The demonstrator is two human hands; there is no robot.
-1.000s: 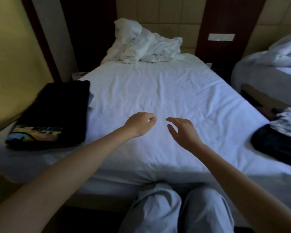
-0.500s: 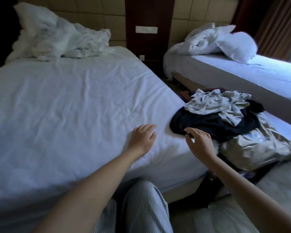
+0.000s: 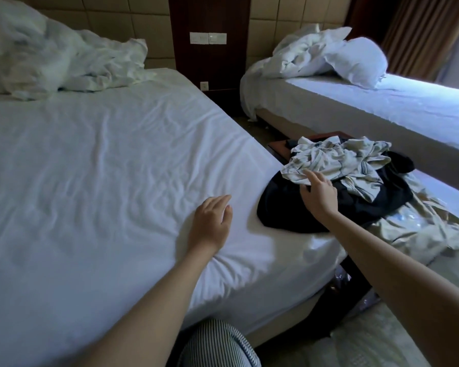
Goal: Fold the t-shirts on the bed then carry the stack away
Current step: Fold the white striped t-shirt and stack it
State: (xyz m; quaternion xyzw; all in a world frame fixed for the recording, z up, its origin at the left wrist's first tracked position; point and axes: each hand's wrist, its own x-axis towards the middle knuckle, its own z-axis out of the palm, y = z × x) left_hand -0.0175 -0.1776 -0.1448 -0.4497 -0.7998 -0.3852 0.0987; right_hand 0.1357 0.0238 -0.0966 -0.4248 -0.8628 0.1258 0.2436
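Since half a second ago our right hand (image 3: 319, 193) has gone forward from the near rim of the heap onto the pale crumpled cotton t-shirt (image 3: 337, 160), while the left hand (image 3: 210, 223) has hardly shifted.

From the head camera, our one view, the right hand's fingers lie fairly straight. Their tips touch the shirt's near edge and the thumb is over the black soft garment (image 3: 289, 213) beneath; nothing is gripped yet. The left hand lies flat and relaxed on the white bed sheet (image 3: 104, 168), holding nothing. The t-shirt sits bunched on top of the black garment at the bed's right corner, with beige glossy fabric (image 3: 419, 229) spilling beside them.

We judge the shirt light, limp and thin. It will sag and trail, and may drag its neighbours along if lifted from the middle. We would pinch a free edge, better the shoulders or hem once found, and lift it clear before spreading it on the sheet. Which fold is collar or hem we cannot tell from here.
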